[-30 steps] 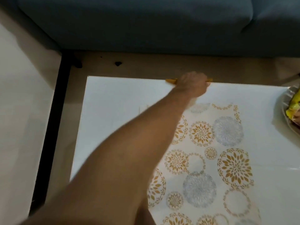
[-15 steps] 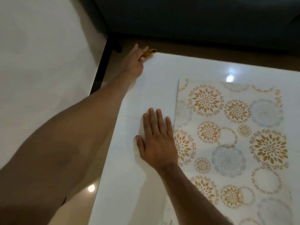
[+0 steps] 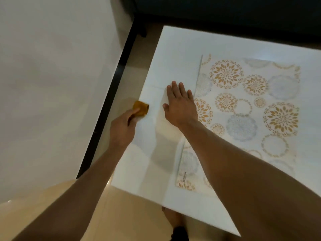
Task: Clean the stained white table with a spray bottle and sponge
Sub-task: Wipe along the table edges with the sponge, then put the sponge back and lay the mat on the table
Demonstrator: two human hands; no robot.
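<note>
The left hand (image 3: 121, 131), pinching the sponge (image 3: 141, 108), has slid from the far corner down the table (image 3: 156, 162) edge, the right hand (image 3: 180, 105) stays spread flat, so wiping continues.

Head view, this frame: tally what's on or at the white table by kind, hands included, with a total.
Hands: 2, left hand holding the sponge, right hand flat on the table
Sponges: 1, mustard-yellow sponge at the table's left edge
Patterned mats: 1, floral mat
Tables: 1, white table
Spray bottles: 0 in view
Total: 5
</note>
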